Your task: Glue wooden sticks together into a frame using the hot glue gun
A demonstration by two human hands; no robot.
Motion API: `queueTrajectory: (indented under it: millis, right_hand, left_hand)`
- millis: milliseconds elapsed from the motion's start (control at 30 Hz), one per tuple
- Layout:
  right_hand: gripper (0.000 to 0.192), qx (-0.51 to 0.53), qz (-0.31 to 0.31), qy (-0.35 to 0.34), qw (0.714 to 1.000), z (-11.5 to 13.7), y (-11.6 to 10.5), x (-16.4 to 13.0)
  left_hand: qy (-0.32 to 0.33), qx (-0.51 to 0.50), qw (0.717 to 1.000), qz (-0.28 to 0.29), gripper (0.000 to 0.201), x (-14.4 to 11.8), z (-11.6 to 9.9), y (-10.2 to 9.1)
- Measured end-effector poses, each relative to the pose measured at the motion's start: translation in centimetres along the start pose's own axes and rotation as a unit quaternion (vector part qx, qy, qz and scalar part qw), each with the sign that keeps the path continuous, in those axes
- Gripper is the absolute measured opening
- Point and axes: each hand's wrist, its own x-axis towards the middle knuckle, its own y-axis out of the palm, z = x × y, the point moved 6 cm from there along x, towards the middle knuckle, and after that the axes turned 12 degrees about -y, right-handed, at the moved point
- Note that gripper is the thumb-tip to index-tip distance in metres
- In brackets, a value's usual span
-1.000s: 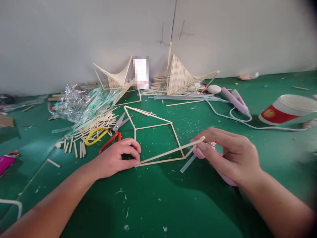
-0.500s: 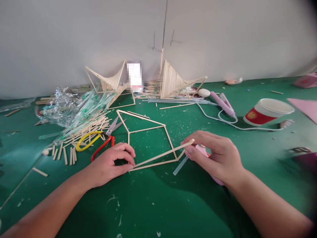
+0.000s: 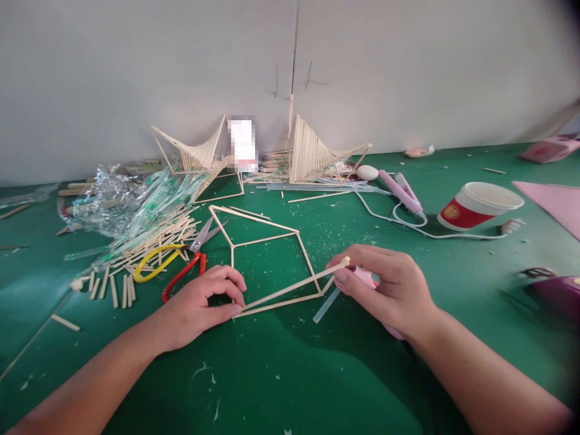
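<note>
Stick frame lies flat on the green desk between our hands, its outline joined and 1 loose stick laid across the near corner, not yet fixed as we judge. Left hand pinches the stick's near end; right hand grips its far end over a pink glue gun. We count 2 finished stick models by the wall, 1 pair of scissors, 1 paper cup.
</note>
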Motion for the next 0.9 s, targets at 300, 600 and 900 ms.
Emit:
queueTrajectory:
  millis: [300,600,900]
  right_hand:
    - [0.009,-0.007,-0.014,-0.012,1.000,0.30,-0.34,-0.04]
    - [0.009,0.002,-0.015,-0.017,1.000,0.36,-0.35,0.00]
    - [0.010,0.003,-0.017,-0.008,1.000,0.37,-0.34,0.15]
  left_hand:
    - [0.005,0.006,1.000,-0.011,0.016,0.00,-0.10,0.00]
    - [0.017,0.035,0.999,-0.011,0.014,-0.17,-0.45,0.08]
    - [0.024,0.039,0.999,-0.016,0.013,-0.23,-0.66,0.02]
